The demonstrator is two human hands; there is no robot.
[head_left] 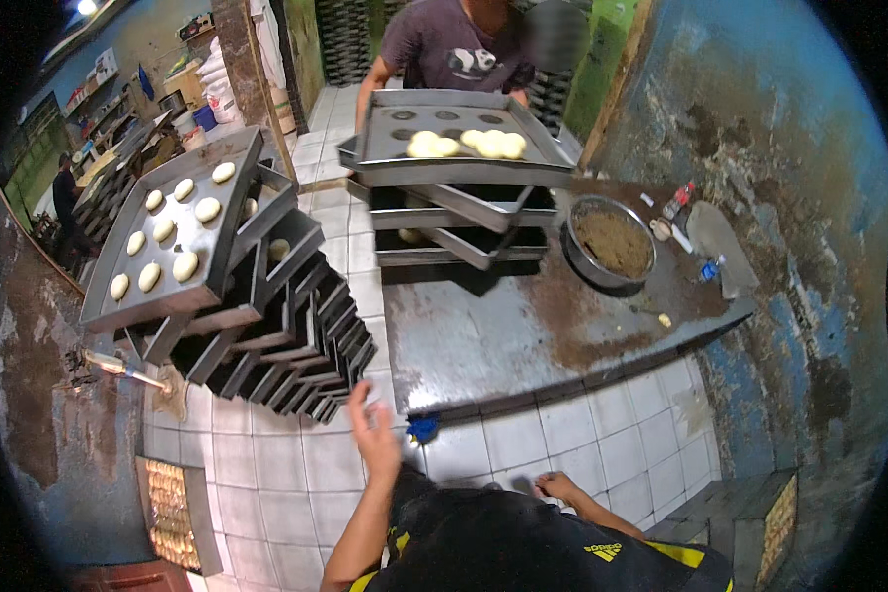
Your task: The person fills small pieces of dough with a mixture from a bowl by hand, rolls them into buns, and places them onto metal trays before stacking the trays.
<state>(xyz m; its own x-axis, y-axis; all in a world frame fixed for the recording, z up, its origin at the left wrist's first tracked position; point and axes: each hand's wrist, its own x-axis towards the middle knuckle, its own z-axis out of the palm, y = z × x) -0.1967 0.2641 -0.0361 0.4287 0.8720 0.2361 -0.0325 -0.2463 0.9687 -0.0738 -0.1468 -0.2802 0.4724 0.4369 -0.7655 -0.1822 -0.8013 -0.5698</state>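
My left hand (373,429) is raised with its fingers apart, just right of a tall, crisscrossed stack of metal trays (286,345). The top tray on that stack (199,284) holds several pale dough rounds (185,264). My right hand (555,485) is low beside my body, its fingers curled; what they hold, if anything, is too small to tell. Ahead, a shorter stack of trays (454,255) stands on the metal table (434,365). Its top tray (385,153) has dark round marks and clustered pale dough pieces (498,145).
A co-worker (434,39) stands behind the central trays. A steel bowl of brown filling (610,240) and a bottle (678,201) sit on the table's right. Weathered walls flank me. Another person (66,197) is at far left. Trays of browned buns (168,503) lie low left.
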